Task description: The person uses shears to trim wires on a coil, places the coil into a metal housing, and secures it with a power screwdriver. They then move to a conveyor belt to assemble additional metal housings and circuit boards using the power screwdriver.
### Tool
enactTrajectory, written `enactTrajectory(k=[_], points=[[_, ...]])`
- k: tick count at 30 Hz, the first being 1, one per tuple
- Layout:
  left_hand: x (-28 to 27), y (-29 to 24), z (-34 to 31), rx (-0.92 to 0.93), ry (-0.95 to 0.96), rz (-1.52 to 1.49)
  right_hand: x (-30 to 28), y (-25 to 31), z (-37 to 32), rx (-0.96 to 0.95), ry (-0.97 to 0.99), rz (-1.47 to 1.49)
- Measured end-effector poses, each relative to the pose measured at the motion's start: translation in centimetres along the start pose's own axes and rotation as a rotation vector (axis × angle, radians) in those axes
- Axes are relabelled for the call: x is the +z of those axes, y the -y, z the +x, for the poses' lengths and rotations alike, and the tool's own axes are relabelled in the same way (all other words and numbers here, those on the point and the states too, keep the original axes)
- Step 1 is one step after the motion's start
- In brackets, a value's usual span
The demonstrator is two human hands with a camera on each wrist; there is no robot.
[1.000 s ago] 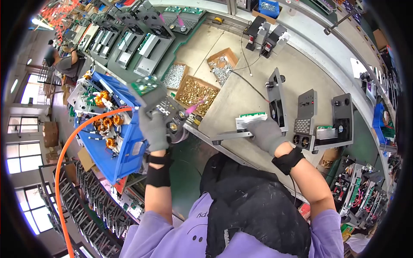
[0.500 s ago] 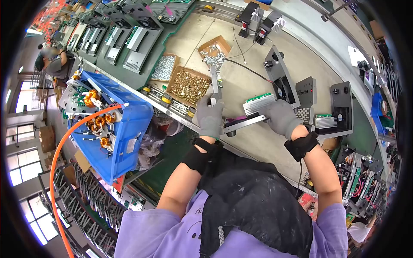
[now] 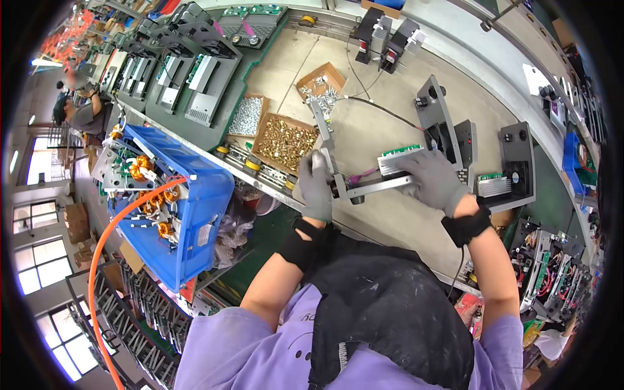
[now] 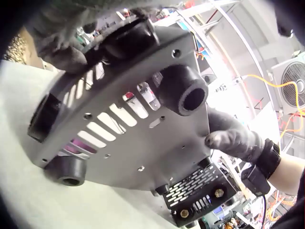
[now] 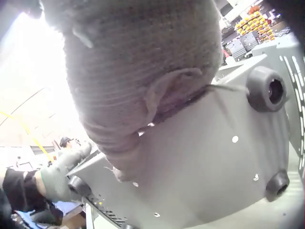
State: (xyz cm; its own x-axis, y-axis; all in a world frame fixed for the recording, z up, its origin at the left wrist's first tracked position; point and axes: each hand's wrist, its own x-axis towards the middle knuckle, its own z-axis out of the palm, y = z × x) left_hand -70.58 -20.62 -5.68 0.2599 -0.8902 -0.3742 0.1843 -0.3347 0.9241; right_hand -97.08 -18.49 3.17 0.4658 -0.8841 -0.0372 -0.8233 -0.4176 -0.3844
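My gloved left hand [image 3: 315,186] grips a grey metal panel [image 3: 321,125], seen almost edge-on, at the left end of a metal chassis [image 3: 380,187]. The chassis is tilted, and its underside [image 5: 205,148] shows round rubber feet [image 5: 267,89] in the right wrist view. My gloved right hand [image 3: 437,179] holds the near edge of the chassis, thumb on the underside. A finned heat sink [image 3: 398,162] with a green circuit board sits inside it, and an upright end plate [image 3: 439,120] stands at its right end. In the left wrist view, vent slots [image 4: 116,119] run along the plate.
Cardboard trays of brass screws [image 3: 284,144] and silver screws [image 3: 247,116] lie beyond my left hand. A blue crate [image 3: 207,227] with copper coils stands at left. Another chassis [image 3: 517,166] is at right, and two black heat-sink assemblies [image 3: 393,44] stand at the back.
My left hand has come rightward from beside the blue crate, bringing the panel to the chassis's left end. My right hand and the chassis have shifted right, with the chassis tilted up.
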Motion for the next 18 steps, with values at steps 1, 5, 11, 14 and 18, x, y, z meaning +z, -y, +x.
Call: enactTrajectory(k=[1, 5, 11, 14, 18], points=[[0.1, -1.0, -0.9, -0.091, -0.023, -0.066, -0.9, 0.8, -0.1, 0.014, -0.126, 0.051], [-5.4, 4.7, 3.8, 0.216, -0.064, 0.478, -2.4, 3.6, -3.4, -0.082, -0.394, 0.053], [-6.9, 2.6, 7.6, 0.151, 0.289, 1.08, 6.7, 3.2, -12.3, 0.342, 0.071, 0.167], [-7.2, 2.0, 10.0, 0.097, 0.549, 1.073, 11.7, 3.8, -14.0, 0.597, 0.142, 0.073], [-7.4, 3.3, 11.9, 0.121, 0.723, 0.873, 11.9, 6.4, -14.9, 0.729, 0.254, -0.023]])
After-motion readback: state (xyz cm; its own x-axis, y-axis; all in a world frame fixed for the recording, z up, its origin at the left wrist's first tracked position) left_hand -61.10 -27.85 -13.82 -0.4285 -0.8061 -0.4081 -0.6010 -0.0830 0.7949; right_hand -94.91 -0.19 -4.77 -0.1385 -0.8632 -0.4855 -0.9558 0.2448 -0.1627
